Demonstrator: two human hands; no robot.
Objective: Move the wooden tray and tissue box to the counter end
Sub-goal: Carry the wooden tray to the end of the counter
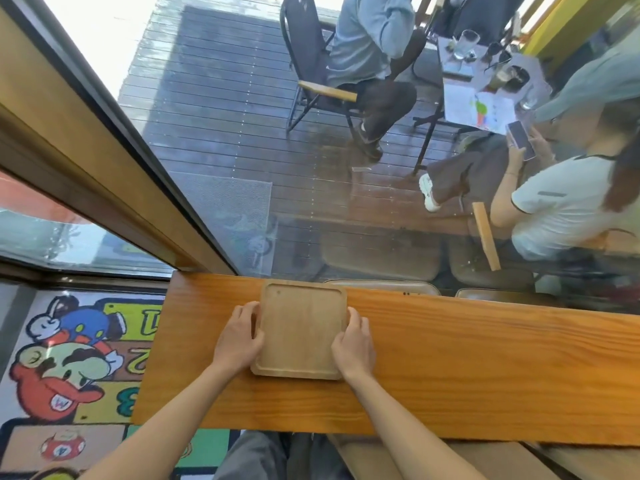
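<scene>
**Tray in both hands near the counter's left end**

The wooden tray lies flat on the wooden counter, a little left of centre in the lower half of the frame, its far edge close to the window glass. It is empty. The left hand is clamped on the tray's left rim, fingers curled over the edge; the right hand grips the right rim the same way. Whether the tray is resting on the wood or just lifted cannot be told.

The counter's end shows at the left of the frame, where the board stops above a cartoon-patterned rug. The tray sits near that end, so this looks like the tray step of the task, either close to being set down or just being picked up. The tissue box is nowhere in view.

Next, as I judge it, the tray needs settling square near the left end, both hands letting go, then a look rightward along the counter for the box.
</scene>
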